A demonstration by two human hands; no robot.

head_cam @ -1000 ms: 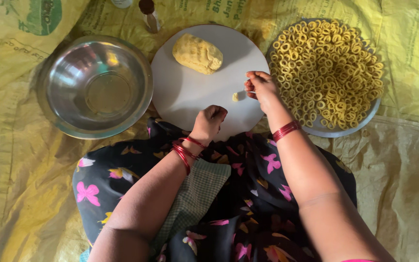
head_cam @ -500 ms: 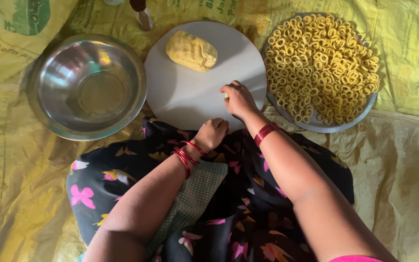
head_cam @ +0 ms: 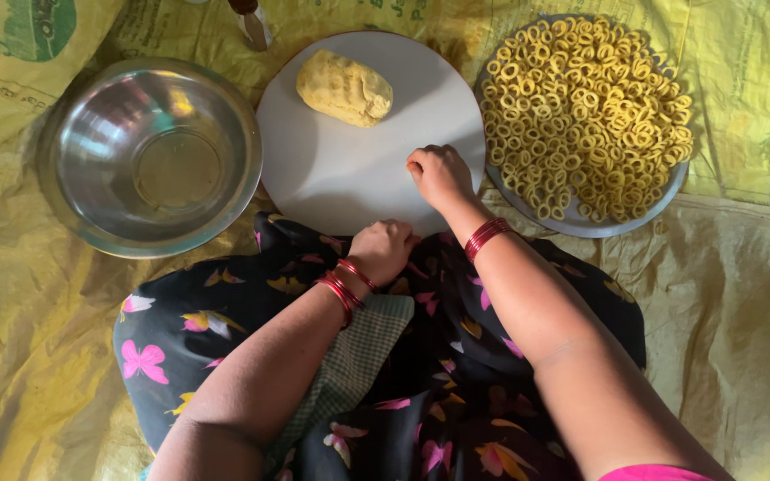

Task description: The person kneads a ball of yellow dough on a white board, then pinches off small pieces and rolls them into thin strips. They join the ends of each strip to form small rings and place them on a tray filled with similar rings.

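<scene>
- Head view: right hand (head_cam: 439, 175) curled knuckles-up on round white board (head_cam: 349, 178), fingertips tucked under; grip closed, contents hidden, cannot tell whether anything sits inside.
- Left hand (head_cam: 385, 249) fisted at near rim of board, over lap; grip closed, nothing visible in it, palm side hidden.
- Dark-handled utensil (head_cam: 251, 20) at top edge, cut off by frame, kind unclear.
- Far rim of steel plate (head_cam: 581, 224) mostly buried under rings; print on yellow sacking (head_cam: 741, 294) blurred.
- Dough lump (head_cam: 344, 87): pale yellow, oblong, rough cracked surface, lying on far part of board, well apart from both hands.
- Dough rings (head_cam: 585, 111): small yellow loops heaped on plate, just right of board, near right hand.
- Empty-looking steel bowl (head_cam: 149, 156) left of board, touching or just beside its rim, cannot tell which.
- Right forearm angled in from lower right, red bangles (head_cam: 486, 237) at wrist; left forearm from lower left, red bangles too.
- Floral dark cloth (head_cam: 225, 312) over lap under both arms.
</scene>
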